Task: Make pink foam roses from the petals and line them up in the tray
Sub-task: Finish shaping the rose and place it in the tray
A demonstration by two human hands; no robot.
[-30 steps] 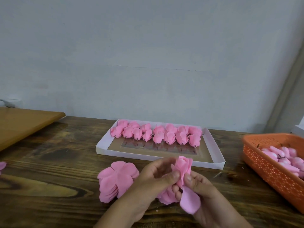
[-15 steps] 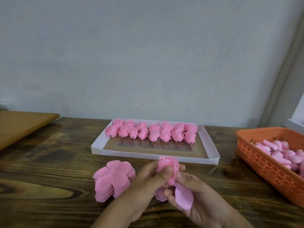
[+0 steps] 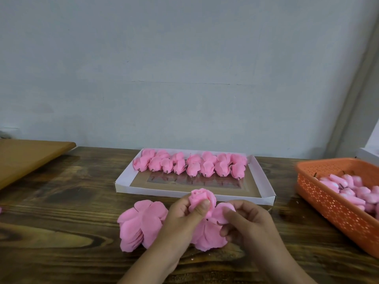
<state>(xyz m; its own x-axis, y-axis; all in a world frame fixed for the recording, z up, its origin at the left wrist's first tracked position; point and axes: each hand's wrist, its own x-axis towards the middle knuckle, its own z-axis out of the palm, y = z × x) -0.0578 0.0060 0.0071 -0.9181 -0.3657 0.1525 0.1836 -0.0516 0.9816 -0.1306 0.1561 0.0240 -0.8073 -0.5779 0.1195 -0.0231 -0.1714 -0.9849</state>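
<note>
Left hand (image 3: 185, 217) pinches the half-rolled rose (image 3: 202, 198) upright, thumb across the bud so the coil won't spring open. Right hand (image 3: 249, 221) grips a loose petal (image 3: 223, 211) against its right side, likely the next wrap. Petal stack (image 3: 141, 224) lies on the surface just left, within reach. Tray (image 3: 264, 185) beyond, finished roses (image 3: 189, 166) along its far edge.

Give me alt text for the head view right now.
Two hands work a half-made pink foam rose above a wooden table: the left hand pinches the bud, the right hand holds a loose petal beside it. A white tray behind holds finished roses; stacked petals lie left, an orange basket right.
</note>
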